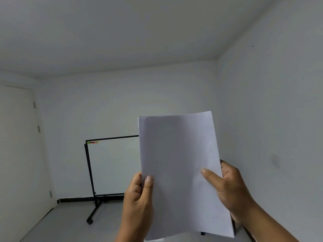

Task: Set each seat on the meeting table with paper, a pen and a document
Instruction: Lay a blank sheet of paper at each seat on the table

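A: Nearest the camera, the person's left hand is pinching the left edge of the blank white sheet of paper, thumb on the near face, fingers behind it.

B: And the right hand is clamping the opposite edge, thumb lying across the front. The sheet is standing upright between the two hands, raised in the air, its top curling slightly.

A: It is looking thin and floppy. If either thumb is pressing harder, the paper is likely creasing; if one side is letting go, it is probably swinging and folding over.

B: The meeting table is not showing at all, so the person is judging the put-down without it in sight. No pen or document is showing either.

A: Past the left hand, the black-framed whiteboard on wheels is standing well apart, its right part hidden behind the sheet.

B: Open grey floor is lying to the left of the hands, and the white wall is running along beyond the right hand.
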